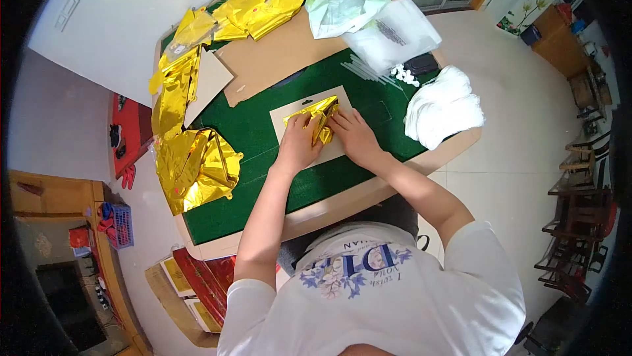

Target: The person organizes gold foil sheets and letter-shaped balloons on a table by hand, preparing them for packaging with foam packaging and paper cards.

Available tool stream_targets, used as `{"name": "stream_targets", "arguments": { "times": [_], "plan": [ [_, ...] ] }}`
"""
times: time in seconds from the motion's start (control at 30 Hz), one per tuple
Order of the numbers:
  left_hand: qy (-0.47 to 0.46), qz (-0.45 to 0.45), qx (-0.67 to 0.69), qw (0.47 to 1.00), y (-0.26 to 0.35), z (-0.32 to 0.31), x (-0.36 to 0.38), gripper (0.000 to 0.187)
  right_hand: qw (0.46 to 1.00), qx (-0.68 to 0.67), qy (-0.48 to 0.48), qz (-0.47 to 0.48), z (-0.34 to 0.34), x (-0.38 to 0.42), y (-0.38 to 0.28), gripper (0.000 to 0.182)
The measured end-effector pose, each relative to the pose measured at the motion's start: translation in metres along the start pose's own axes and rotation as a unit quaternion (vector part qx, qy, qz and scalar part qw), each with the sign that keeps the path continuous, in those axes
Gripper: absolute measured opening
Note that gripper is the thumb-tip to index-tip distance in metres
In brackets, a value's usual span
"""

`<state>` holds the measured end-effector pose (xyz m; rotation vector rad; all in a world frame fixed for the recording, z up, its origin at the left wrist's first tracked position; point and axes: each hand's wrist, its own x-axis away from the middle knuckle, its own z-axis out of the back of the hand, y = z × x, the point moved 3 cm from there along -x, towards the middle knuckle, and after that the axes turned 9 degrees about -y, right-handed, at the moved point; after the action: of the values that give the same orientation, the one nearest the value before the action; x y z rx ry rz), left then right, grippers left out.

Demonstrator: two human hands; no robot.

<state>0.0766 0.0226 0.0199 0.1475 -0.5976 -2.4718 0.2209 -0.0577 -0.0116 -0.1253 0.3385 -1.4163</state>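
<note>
A folded gold foil balloon (326, 106) lies on a pale cardboard card (281, 118) that has a hanging slot at its top edge. My left hand (299, 144) has its curled fingers on the balloon's left and lower side. From the right, my right hand (355, 135) grips the foil with bent fingers, close to the left hand. Both hands partly hide the balloon and the card. Underneath is a green table surface (263, 188).
Flat gold foil balloons (197, 165) line the table's left and far edges. A brown cardboard sheet (273, 60) lies behind the card. At the far right are a plastic bag (347, 0), clear straws (368, 68), small white pieces (404, 75) and a white bundle (444, 107).
</note>
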Motion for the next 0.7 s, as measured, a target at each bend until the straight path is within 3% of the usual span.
{"name": "stream_targets", "arguments": {
  "times": [0.2,0.3,0.5,0.6,0.7],
  "plan": [
    [-0.008,0.002,-0.005,1.000,0.002,0.001,0.001,0.051,0.999,0.022,0.008,0.027,0.002,-0.001,-0.006,0.040],
    [0.000,-0.006,-0.011,1.000,-0.001,-0.002,0.000,0.051,0.999,-0.042,-0.020,0.006,-0.002,0.007,-0.016,0.040],
    [0.012,-0.017,-0.019,1.000,-0.001,-0.003,0.000,0.050,0.997,-0.051,-0.016,0.048,0.000,0.016,-0.028,0.045],
    [0.012,-0.014,-0.014,1.000,0.001,-0.002,0.001,0.049,0.991,-0.118,-0.010,0.062,0.009,0.016,-0.022,0.047],
    [0.010,-0.015,-0.017,1.000,0.001,-0.001,0.001,0.049,0.984,-0.169,0.049,-0.015,0.016,0.015,-0.005,0.049]
  ]
}}
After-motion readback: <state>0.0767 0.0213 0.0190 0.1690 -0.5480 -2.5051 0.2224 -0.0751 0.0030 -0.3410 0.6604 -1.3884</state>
